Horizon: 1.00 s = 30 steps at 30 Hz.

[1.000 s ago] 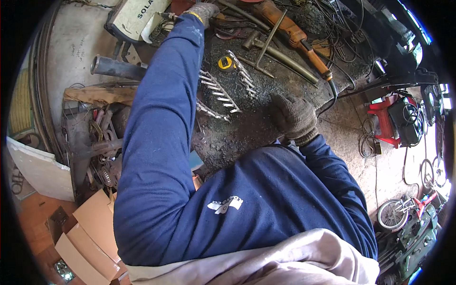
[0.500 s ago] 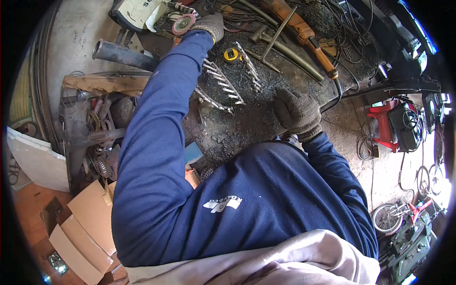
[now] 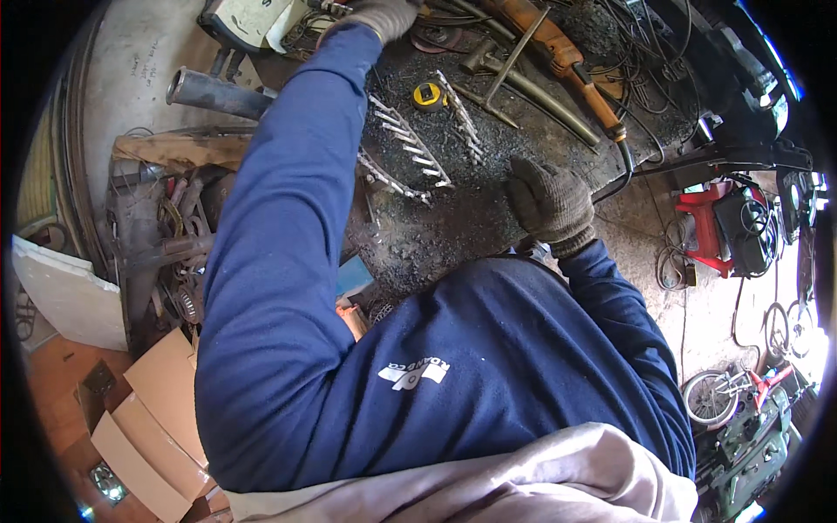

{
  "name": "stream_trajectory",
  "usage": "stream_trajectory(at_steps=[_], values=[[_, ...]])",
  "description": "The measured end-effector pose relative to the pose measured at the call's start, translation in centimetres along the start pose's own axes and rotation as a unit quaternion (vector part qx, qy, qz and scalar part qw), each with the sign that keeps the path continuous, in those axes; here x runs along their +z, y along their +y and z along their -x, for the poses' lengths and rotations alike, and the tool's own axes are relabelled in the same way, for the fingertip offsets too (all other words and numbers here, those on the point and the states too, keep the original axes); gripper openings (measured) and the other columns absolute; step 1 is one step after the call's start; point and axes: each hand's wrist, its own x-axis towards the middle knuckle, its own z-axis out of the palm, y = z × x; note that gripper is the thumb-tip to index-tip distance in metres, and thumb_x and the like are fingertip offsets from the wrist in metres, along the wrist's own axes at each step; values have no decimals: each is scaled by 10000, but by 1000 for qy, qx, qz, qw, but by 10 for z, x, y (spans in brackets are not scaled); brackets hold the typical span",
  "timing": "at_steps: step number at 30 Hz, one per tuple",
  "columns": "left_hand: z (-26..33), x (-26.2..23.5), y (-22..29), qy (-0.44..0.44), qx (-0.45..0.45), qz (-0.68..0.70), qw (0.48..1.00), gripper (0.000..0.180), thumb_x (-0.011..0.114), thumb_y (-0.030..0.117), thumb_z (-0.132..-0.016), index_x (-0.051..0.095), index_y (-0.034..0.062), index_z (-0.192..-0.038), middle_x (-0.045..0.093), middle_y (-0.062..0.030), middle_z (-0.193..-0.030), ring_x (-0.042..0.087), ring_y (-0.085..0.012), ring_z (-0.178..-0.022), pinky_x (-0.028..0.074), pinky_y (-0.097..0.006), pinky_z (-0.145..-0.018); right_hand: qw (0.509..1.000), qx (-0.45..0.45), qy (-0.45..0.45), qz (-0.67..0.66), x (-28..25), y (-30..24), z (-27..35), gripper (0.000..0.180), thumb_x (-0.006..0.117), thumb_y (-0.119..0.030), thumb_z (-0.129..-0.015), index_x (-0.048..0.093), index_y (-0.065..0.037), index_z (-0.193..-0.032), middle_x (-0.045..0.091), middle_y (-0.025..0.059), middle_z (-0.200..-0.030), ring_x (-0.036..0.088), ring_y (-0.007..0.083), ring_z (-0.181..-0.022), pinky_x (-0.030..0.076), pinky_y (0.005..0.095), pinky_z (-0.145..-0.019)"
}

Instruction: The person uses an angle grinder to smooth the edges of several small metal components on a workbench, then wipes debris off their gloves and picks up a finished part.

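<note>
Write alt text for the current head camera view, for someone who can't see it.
A person's gloved left hand is at the picture's top edge, the gloved right hand beside a gritty work surface. Between them lie a yellow tape measure and toothed strips; an orange power tool lies farther off.

Upper left: grey surface (image 3: pixel 131 83), probably wall, warped near the rim. Left edge: white board (image 3: pixel 65 292), leaning. Lower left: orange-brown floor (image 3: pixel 57 370), cardboard boxes (image 3: pixel 161 397). Right: pale floor (image 3: pixel 641 231) with dark seam, red stool (image 3: pixel 695 205). Lower right: bicycle (image 3: pixel 769 390), red frame. Strong white light (image 3: pixel 809 347), right edge; left side dimmer.
</note>
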Motion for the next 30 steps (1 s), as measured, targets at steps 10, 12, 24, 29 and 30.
stream_trajectory(at_steps=[10,12,24,29,30], values=[[88,-49,81,-348,27,-205,914,559,789,459,-752,705,63,-1138,726,-175,-1087,703,-342,-1008,545,-436,-882,998,50,-45,1,-1,-2,0,262,629,-309,-921,694,-101,-1068,695,167,-854,690,387,-801,540,479,-681],[94,-26,83,-358,50,-223,905,619,811,490,-703,709,54,-1129,732,-172,-1071,709,-329,-990,548,-427,-870,999,35,-22,-9,0,-2,3,271,632,-307,-920,694,-98,-1081,694,173,-854,690,391,-806,542,478,-686],[84,-57,73,-233,-37,-209,949,720,792,503,-703,649,1,-1199,729,-221,-1072,702,-373,-1018,542,-447,-864,999,-15,31,-18,-1,-9,-2,227,655,-265,-899,672,-59,-992,660,196,-784,659,429,-756,519,487,-639],[91,-120,65,-114,-57,268,955,592,764,434,-802,631,-23,-1153,704,-109,-895,678,-187,-769,547,-346,-714,1000,2,16,13,-3,-5,3,290,621,-307,-915,712,-105,-1102,725,163,-914,712,371,-808,572,467,-706],[89,-128,58,-63,-68,309,947,509,750,407,-838,649,-8,-1115,665,-57,-827,637,-124,-723,527,-303,-650,999,-4,26,23,-4,-5,4,299,636,-312,-907,712,-100,-1104,721,170,-898,710,376,-802,569,473,-701]])
